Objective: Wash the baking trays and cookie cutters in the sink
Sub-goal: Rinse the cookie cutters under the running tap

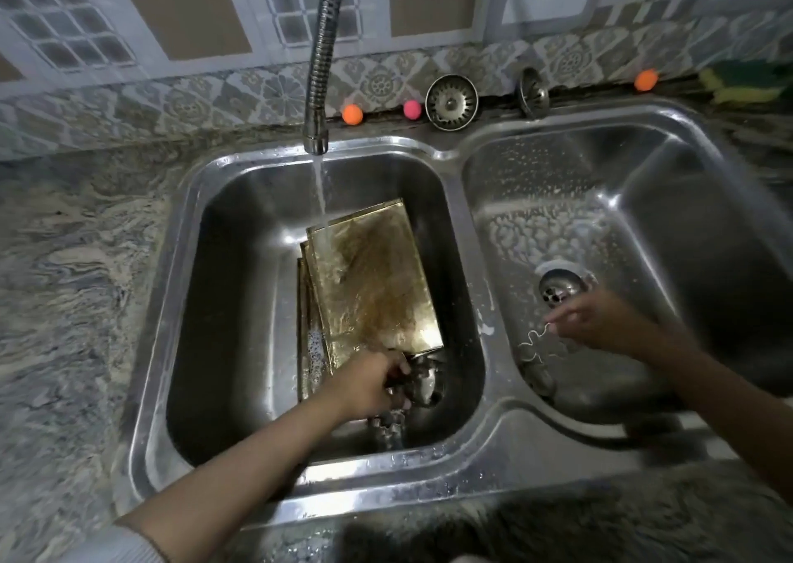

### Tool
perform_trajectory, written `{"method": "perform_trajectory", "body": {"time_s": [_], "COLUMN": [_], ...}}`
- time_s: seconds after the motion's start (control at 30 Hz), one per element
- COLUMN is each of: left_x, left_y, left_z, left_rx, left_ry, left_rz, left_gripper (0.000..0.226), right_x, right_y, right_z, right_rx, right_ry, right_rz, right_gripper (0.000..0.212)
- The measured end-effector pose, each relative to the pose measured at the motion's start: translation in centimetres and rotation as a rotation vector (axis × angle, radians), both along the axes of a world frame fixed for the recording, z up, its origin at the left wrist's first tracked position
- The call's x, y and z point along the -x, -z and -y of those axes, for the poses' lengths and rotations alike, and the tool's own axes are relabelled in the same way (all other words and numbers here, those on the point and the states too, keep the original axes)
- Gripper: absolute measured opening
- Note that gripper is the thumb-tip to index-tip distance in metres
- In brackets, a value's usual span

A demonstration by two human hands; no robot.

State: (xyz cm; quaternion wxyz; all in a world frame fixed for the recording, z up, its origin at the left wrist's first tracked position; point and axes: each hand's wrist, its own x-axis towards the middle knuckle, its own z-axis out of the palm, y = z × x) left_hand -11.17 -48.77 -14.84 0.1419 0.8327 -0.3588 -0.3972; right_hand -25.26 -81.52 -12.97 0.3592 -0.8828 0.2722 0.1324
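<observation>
Several stained golden baking trays (377, 279) lean stacked in the left sink basin (240, 305), with water from the tap (319, 90) running onto the top one. My left hand (369, 384) reaches down at the trays' near end and grips a metal cookie cutter (418, 380) among a small pile of cutters. My right hand (596, 318) is in the right basin (643, 202) and pinches a thin wavy metal cookie cutter (538, 346) by its edge, just in front of the drain (560, 290).
Two drain strainers (451, 102) (532, 92) lean against the tiled wall behind the sink, beside orange balls (352, 114) (646, 80) and a pink ball (412, 109). A yellow-green sponge (742, 84) lies at the back right. Marbled stone counter (77, 283) surrounds the sink.
</observation>
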Motion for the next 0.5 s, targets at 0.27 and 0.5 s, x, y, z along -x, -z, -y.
{"method": "perform_trajectory", "body": {"time_s": [0.27, 0.5], "left_x": [0.9, 1.1], "left_y": [0.4, 0.9], "left_z": [2.7, 2.6], "left_rx": [0.042, 0.151], "left_ry": [-0.08, -0.213], "left_rz": [0.116, 0.077], "left_gripper": [0.03, 0.018], "right_x": [0.3, -1.1], "right_y": [4.2, 0.0], "right_z": [-0.2, -0.8], "right_rx": [-0.156, 0.019], "right_ry": [-0.055, 0.01], "right_rz": [-0.321, -0.074], "right_gripper": [0.023, 0.012]}}
